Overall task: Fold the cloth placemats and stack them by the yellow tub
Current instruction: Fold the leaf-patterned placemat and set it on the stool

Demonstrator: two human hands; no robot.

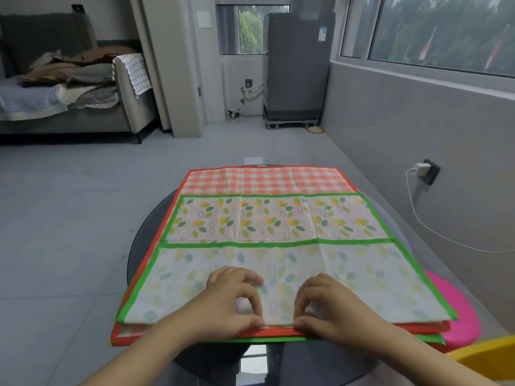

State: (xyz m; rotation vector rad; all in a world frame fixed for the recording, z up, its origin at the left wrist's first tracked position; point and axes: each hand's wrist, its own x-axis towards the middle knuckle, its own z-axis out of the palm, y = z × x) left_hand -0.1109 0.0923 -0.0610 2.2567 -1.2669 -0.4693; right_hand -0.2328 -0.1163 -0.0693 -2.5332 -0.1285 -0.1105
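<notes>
You are looking down at a round dark glass table (145,246) on a grey tiled floor, with a grey sofa (83,107) far left and a window wall along your right. On the table lies a green-edged leaf-print placemat (278,221), its near half folded up over itself so the pale underside faces you, and it rests on a red-edged checked placemat (264,181) that shows beyond it and along the left side. Your left hand (231,302) and right hand (331,310) sit just beside each other at the near fold, fingers curled, each pinching the leaf-print placemat's edge. The yellow tub (485,358) peeks in at lower right, beside a pink cushion (457,310).
</notes>
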